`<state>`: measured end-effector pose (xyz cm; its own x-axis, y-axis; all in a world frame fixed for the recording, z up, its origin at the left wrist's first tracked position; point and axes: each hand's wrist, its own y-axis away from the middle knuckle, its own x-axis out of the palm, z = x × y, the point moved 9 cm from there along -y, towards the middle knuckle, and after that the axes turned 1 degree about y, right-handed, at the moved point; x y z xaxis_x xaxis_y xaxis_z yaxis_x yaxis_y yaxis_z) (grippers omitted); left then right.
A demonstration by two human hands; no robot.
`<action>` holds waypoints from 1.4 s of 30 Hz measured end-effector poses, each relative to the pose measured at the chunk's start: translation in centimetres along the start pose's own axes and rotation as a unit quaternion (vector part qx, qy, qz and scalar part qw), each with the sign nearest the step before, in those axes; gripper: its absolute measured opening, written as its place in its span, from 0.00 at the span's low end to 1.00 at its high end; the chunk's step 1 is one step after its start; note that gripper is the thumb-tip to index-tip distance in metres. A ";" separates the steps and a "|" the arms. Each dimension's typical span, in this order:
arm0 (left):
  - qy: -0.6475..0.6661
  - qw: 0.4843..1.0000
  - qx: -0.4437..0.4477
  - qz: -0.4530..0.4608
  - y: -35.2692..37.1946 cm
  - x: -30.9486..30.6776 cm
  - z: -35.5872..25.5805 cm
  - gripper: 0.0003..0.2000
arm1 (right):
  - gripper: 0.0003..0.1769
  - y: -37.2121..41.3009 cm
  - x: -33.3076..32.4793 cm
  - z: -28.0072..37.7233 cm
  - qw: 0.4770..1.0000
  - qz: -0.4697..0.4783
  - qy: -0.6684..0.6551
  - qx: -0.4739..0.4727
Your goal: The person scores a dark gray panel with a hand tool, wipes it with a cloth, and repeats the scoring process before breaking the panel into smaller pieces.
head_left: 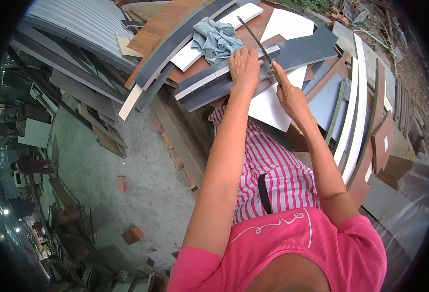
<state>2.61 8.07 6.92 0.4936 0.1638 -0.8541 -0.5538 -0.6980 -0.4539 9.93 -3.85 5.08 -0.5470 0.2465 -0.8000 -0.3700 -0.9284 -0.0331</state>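
My left hand (245, 69) is bent over a narrow grey board (205, 85), gripping it and pressing it onto the pile. Evenly spaced lines cross the pale edge of this board. In my right hand (292, 97) is the near end of a long, thin, dark blade (256, 40), its far tip pointing up and left. The blade crosses over the narrow board just right of my left hand. A crumpled blue-grey cloth (215, 39) lies right beyond my left fingers. Beneath is a wider dark grey board (311, 46).
Brown and white panels (288, 24) are stacked around the work. Long curved-looking strips (353, 112) stand at the right. Corrugated sheeting (78, 24) is at the upper left. A brick piece (132, 235) lies on the concrete floor (151, 204). Another person (32, 164) is far left.
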 end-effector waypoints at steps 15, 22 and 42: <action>0.007 1.000 -0.004 0.010 0.0 0.4 0.1 0.13 | 0.39 10.6 -0.6 -2.4 0.998 0.061 -0.007 0.035; -0.004 1.000 -0.024 -0.001 -0.4 0.4 0.9 0.13 | 0.38 9.0 -0.1 -2.1 0.994 0.090 0.036 0.040; 0.021 1.000 0.020 0.010 -0.3 1.2 -2.9 0.13 | 0.31 10.3 -2.7 -4.9 0.988 0.077 0.026 0.130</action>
<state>5.33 6.50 6.78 0.5089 0.1204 -0.8524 -0.5897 -0.6726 -0.4471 11.27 -15.42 4.01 -0.5753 0.0866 -0.8134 -0.4697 -0.8490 0.2419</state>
